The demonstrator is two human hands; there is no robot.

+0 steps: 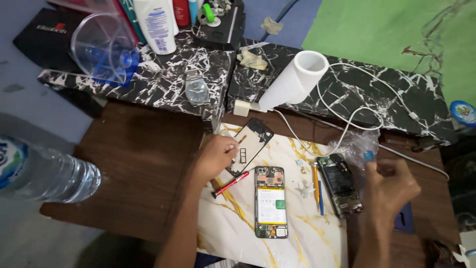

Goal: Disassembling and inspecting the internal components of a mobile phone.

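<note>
Fingers (229, 149) of the left hand (215, 158) pinch a black rectangular phone frame (250, 144) at frame centre; the blurred right hand (391, 186) grips a small blue piece (369, 156).

A makeshift phone-repair corner in a home is shown. An opened phone (271, 202) with its battery exposed is laid on a white and gold marbled mat (233, 228), beside a second stripped phone body (340, 184), a detached back frame (252, 144) and a red-handled screwdriver (231, 184). The domestic setting is suggested by a lotion bottle (155, 25), a wristwatch (197, 90) and a paper roll (293, 80) kept on a black marbled shelf (163, 74), with a charger cable (347, 119) trailed across.
</note>
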